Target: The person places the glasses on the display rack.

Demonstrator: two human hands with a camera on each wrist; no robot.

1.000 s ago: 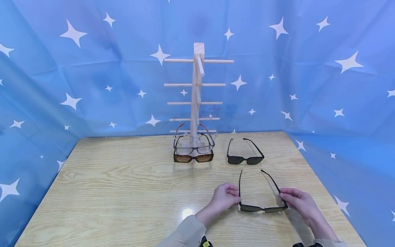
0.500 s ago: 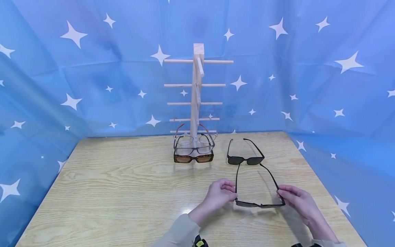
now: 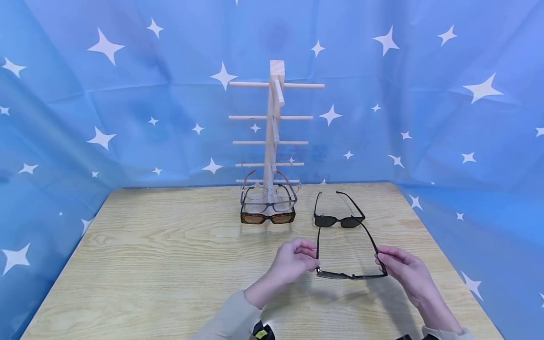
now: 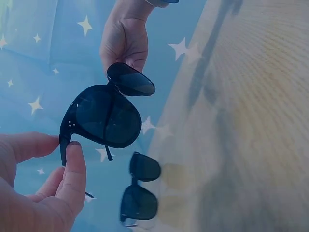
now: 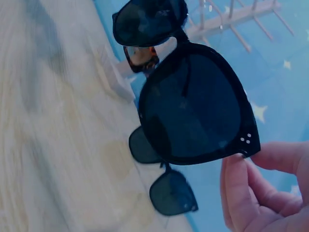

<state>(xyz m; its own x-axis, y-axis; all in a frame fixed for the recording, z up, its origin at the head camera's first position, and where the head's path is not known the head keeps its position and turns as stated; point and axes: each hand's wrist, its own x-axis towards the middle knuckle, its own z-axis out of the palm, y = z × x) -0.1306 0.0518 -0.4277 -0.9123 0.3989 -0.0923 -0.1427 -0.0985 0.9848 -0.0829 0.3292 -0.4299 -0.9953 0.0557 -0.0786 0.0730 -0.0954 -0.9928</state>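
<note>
A pair of black sunglasses is held above the wooden table, lenses toward me and temples pointing away. My left hand pinches its left temple close to the hinge. On the opposite side, my right hand pinches the right temple near the hinge. The left wrist view shows thumb and fingers of the left hand at the frame corner of the sunglasses. Three small silvery dots mark that corner in the right wrist view. Behind, a second pair of black sunglasses rests on the table, temples unfolded.
A wooden display stand with several crossbars rises at the back of the table. Tortoiseshell sunglasses, grey-framed glasses and thin wire-rimmed glasses are at its lower part. Blue star-patterned cloth surrounds the table.
Both hands have raised the sunglasses off the table and moved them away from me and slightly left. The temple tips now overlap the second pair in the head view.
</note>
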